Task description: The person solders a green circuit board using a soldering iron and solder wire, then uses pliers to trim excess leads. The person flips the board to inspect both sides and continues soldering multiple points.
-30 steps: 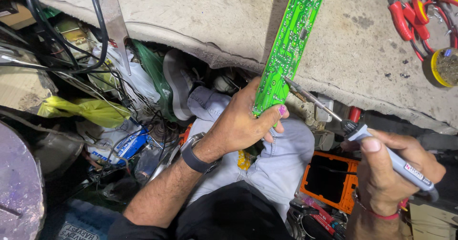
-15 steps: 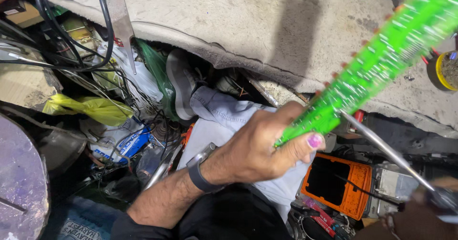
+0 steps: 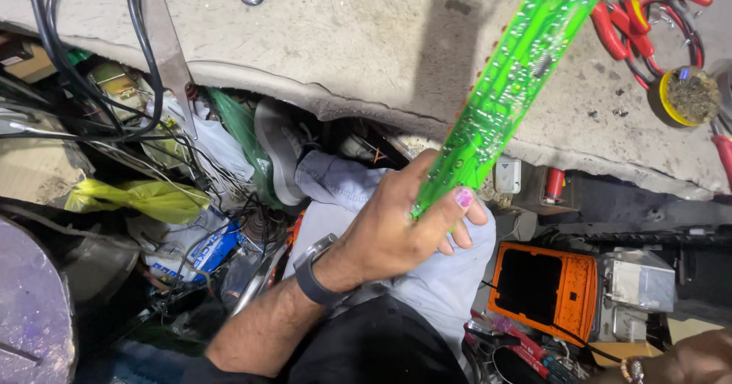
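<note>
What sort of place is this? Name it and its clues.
Probably an electronics repair bench: the left hand holds a long green circuit board, red-handled pliers lie on the worn grey worktop, tangled black cables beneath.

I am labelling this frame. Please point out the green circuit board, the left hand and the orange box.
green circuit board (image 3: 509, 86), head view, middle of board.
left hand (image 3: 400, 228), head view, back of hand.
orange box (image 3: 581, 289), head view, right orange face.

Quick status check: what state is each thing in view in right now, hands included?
Left hand: closed on the lower end of the green circuit board.
Green circuit board: held up, tilted, long axis slanting toward upper right.
Right hand: only an edge shows at the bottom right corner; grip cannot be told.
Red-handled pliers: lying on the worktop.
Yellow tin: open, lidless.
Orange case: lying flat below the worktop edge.
</note>
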